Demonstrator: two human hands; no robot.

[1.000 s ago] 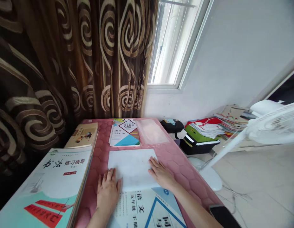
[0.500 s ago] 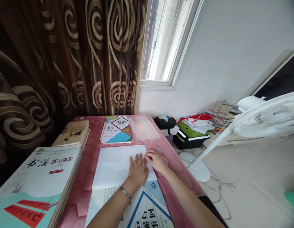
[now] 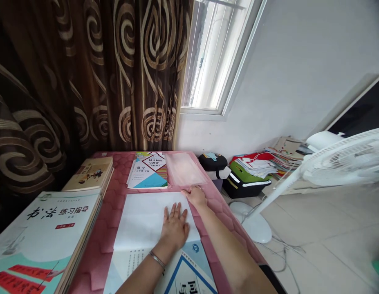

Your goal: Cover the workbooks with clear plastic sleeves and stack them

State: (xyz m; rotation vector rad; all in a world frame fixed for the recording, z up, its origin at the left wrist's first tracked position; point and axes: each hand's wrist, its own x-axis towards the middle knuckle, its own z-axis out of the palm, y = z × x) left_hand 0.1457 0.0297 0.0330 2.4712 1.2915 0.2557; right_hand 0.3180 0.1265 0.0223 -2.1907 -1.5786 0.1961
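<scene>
The left hand [image 3: 173,229] lies flat on the paper [image 3: 140,222]; apart from it, the right hand [image 3: 196,197] is at the far right corner, its grip unclear.

Shows brown with beige spirals on the curtain [image 3: 128,81], hexagon-patterned pink over the table cover [image 3: 97,241], white across the sheet [image 3: 140,220], pale and deeper blue on the printed cover [image 3: 189,271], and white, teal and red on the calligraphy book [image 3: 39,241].

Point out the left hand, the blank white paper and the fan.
Left hand [image 3: 174,231], head view: back of the hand.
Blank white paper [image 3: 143,220], head view: bare surface.
Fan [image 3: 278,192], head view: its pole.
</scene>
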